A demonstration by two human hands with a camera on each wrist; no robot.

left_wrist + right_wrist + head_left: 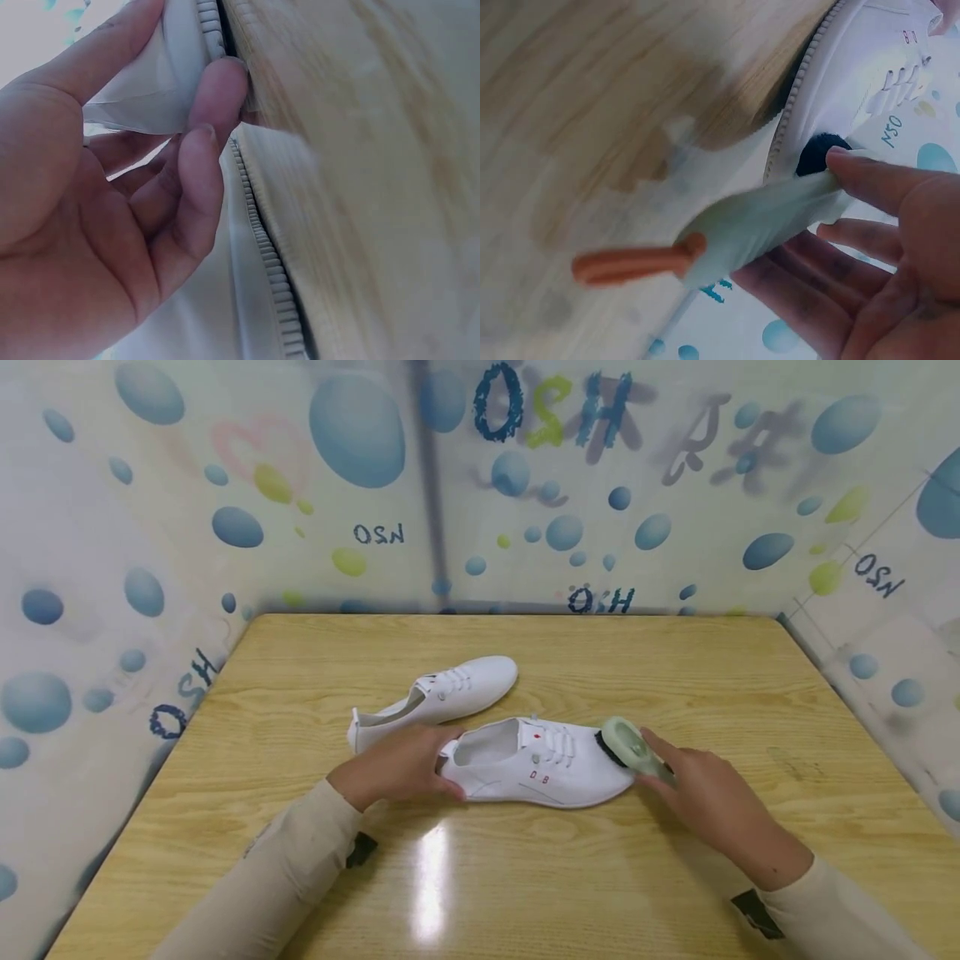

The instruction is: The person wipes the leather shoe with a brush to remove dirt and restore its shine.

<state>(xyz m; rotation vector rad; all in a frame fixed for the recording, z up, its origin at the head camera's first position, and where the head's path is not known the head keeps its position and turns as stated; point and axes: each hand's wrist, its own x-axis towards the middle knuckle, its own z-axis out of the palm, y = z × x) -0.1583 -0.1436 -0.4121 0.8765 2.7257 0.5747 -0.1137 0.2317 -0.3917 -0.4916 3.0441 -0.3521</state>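
A white lace-up shoe (502, 777) with small red letters on its side lies on the table, toe to the right. My left hand (408, 764) grips its heel, thumb and fingers on either side; the left wrist view shows the fingers curled at the shoe's heel edge (172, 71). In my right hand (712, 793) is a pale green brush (628, 745) with dark bristles, pinched between thumb and fingers. Its bristles (821, 152) lie against the shoe's toe. An orange-brown loop (634, 264) hangs from the handle end in the right wrist view.
A second white shoe (480, 683) lies just behind the first, toe pointing right and away. Both are on a wooden table (637, 668). Pale walls (285, 568) with blue bubble prints close in the back and both sides.
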